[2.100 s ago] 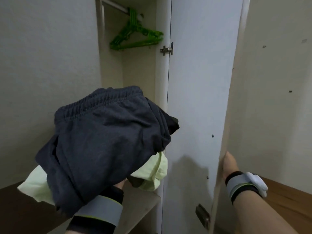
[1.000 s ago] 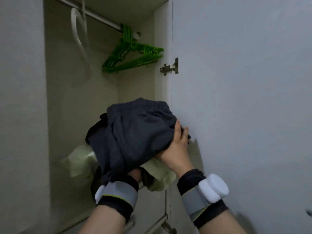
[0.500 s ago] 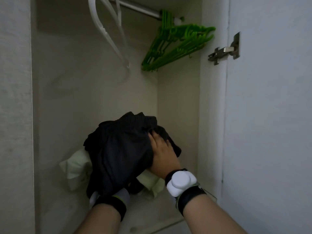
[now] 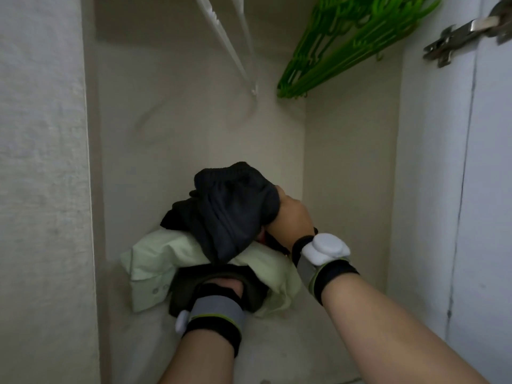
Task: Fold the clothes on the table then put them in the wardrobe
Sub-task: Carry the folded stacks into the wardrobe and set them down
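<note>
A stack of folded clothes sits low on the wardrobe shelf point(image 4: 277, 353): dark grey shorts point(image 4: 232, 214) on top, a pale green shirt point(image 4: 155, 259) under them and a dark garment point(image 4: 182, 286) at the bottom front. My left hand point(image 4: 224, 285) is pushed in under the stack, and only its heel and wrist show. My right hand point(image 4: 291, 217) presses against the right side of the grey shorts, with its fingertips hidden in the cloth.
Green hangers point(image 4: 346, 42) and a white hanger point(image 4: 230, 42) hang overhead inside the wardrobe. The open door point(image 4: 493, 189) with its metal hinge point(image 4: 454, 40) stands on the right. The wardrobe's side panel point(image 4: 41, 189) is close on the left.
Both hands have carried the stack deeper into the wardrobe and lowered it onto the shelf. The view has moved closer and down.
</note>
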Demonstrator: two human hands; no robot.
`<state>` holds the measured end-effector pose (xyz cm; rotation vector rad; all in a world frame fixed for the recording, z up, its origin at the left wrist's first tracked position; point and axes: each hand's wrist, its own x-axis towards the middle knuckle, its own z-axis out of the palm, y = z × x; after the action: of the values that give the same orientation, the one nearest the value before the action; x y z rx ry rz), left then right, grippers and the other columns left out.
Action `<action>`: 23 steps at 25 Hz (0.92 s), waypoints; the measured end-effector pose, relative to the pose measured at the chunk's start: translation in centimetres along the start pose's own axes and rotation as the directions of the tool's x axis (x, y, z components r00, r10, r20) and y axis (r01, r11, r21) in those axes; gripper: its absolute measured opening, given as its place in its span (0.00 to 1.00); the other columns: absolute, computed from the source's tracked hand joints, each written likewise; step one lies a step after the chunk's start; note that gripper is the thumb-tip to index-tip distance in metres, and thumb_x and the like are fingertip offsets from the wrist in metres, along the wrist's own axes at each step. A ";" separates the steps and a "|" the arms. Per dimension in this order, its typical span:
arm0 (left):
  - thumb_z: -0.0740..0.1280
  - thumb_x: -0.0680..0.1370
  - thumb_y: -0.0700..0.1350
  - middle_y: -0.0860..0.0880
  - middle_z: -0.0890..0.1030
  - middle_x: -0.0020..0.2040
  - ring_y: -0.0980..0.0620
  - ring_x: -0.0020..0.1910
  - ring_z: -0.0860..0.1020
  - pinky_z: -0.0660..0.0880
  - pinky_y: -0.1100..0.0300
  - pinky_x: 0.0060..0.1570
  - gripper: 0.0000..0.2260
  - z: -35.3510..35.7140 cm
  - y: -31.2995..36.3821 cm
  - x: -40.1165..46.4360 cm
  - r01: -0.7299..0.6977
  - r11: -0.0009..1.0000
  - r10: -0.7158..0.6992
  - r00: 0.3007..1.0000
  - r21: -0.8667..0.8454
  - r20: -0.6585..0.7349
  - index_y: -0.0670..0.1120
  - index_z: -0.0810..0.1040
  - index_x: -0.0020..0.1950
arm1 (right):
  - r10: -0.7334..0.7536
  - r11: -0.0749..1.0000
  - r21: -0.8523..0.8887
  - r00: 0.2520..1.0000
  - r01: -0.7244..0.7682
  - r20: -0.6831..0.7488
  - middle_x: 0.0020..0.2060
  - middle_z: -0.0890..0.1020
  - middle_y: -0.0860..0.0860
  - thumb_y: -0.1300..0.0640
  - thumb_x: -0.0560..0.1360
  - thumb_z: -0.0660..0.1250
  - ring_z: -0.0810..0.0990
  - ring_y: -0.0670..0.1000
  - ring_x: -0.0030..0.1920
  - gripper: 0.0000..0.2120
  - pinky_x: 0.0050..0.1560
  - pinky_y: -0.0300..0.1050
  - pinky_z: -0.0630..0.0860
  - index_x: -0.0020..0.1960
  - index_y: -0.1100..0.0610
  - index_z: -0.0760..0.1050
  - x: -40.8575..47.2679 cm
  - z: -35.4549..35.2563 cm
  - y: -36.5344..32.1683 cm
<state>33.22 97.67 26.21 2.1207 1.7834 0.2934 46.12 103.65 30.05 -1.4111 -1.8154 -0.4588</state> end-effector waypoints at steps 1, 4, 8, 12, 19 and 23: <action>0.62 0.79 0.54 0.47 0.52 0.78 0.45 0.76 0.53 0.57 0.53 0.71 0.32 -0.4 -0.1 0.6 0.016 0.998 -0.017 1.000 0.060 0.021 0.47 0.52 0.77 | 0.011 1.000 0.020 0.999 -0.012 0.042 0.61 0.77 0.57 0.52 0.78 0.61 0.77 0.59 0.58 0.25 0.54 0.44 0.71 0.72 0.58 0.61 0.3 -0.3 0.1; 0.62 0.79 0.50 0.47 0.52 0.78 0.46 0.76 0.53 0.57 0.56 0.71 0.28 0.5 -0.9 1.9 0.007 0.995 -0.007 1.000 -0.097 -0.001 0.47 0.56 0.76 | -0.102 0.990 -0.067 0.963 0.122 0.248 0.66 0.72 0.56 0.47 0.73 0.66 0.74 0.58 0.63 0.32 0.61 0.48 0.70 0.73 0.53 0.59 0.2 0.3 0.2; 0.49 0.84 0.44 0.41 0.49 0.78 0.48 0.76 0.54 0.59 0.64 0.64 0.21 2.6 -3.0 1.4 -0.136 0.951 0.125 0.990 -0.278 -0.058 0.37 0.51 0.75 | -0.171 0.950 -0.199 0.936 0.239 0.306 0.67 0.68 0.54 0.42 0.71 0.66 0.71 0.58 0.64 0.37 0.63 0.56 0.68 0.74 0.52 0.55 -0.4 1.0 -0.2; 0.48 0.84 0.46 0.44 0.43 0.78 0.49 0.77 0.48 0.53 0.66 0.65 0.23 2.5 -3.2 1.4 -0.248 0.907 0.185 0.961 -0.342 -0.207 0.40 0.45 0.76 | -0.246 0.911 -0.292 0.951 0.292 0.184 0.62 0.74 0.56 0.48 0.75 0.63 0.75 0.59 0.59 0.30 0.59 0.53 0.70 0.73 0.56 0.59 -0.1 0.7 -0.5; 0.67 0.69 0.62 0.52 0.60 0.75 0.46 0.75 0.55 0.55 0.52 0.70 0.28 1.4 -1.4 2.8 0.022 0.995 -0.024 1.000 -0.102 -0.015 0.60 0.68 0.69 | -0.185 0.970 -0.168 0.981 0.174 -0.055 0.45 0.81 0.61 0.58 0.74 0.64 0.80 0.63 0.44 0.20 0.43 0.51 0.73 0.64 0.63 0.70 0.0 1.0 0.6; 0.65 0.63 0.68 0.52 0.56 0.77 0.46 0.76 0.54 0.54 0.52 0.73 0.41 1.2 -1.3 3.1 0.054 0.993 -0.061 0.996 -0.109 -0.062 0.58 0.60 0.74 | -0.084 0.990 -0.124 0.991 0.070 -0.108 0.49 0.81 0.59 0.55 0.74 0.64 0.79 0.62 0.48 0.21 0.46 0.50 0.74 0.65 0.61 0.67 1.4 0.3 0.6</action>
<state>33.05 100.75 24.38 2.0036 1.8185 0.4378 46.49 104.92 30.83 -1.3698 -1.7806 -0.6841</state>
